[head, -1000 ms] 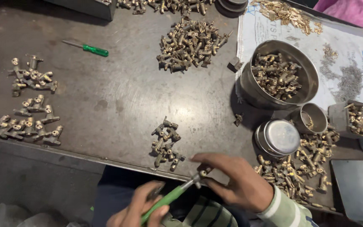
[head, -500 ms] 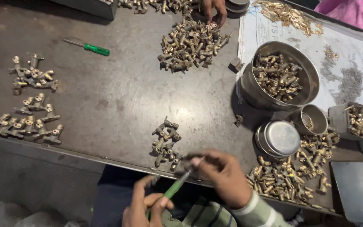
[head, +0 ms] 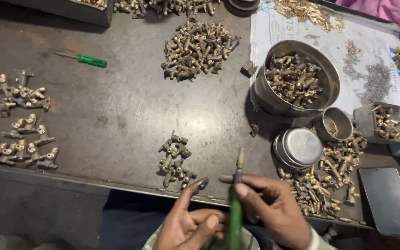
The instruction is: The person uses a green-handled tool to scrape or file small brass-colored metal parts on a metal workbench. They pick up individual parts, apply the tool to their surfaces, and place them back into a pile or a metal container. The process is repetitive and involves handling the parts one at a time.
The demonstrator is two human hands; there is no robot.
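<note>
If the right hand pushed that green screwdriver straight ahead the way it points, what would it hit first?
Probably nothing close: the right hand aims the green screwdriver up across bare table. Farther along, the big pile of brass fittings lies roughly in line, though depth is hard to judge.

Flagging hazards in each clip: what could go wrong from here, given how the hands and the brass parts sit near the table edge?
1. The right hand holds a green screwdriver upright with a brass part on its tip; that part could perhaps drop off.
2. The left hand pinches a dark part right at the table edge; a slip might send it to the floor.
3. The small brass pile lies close by and could be knocked.
</note>
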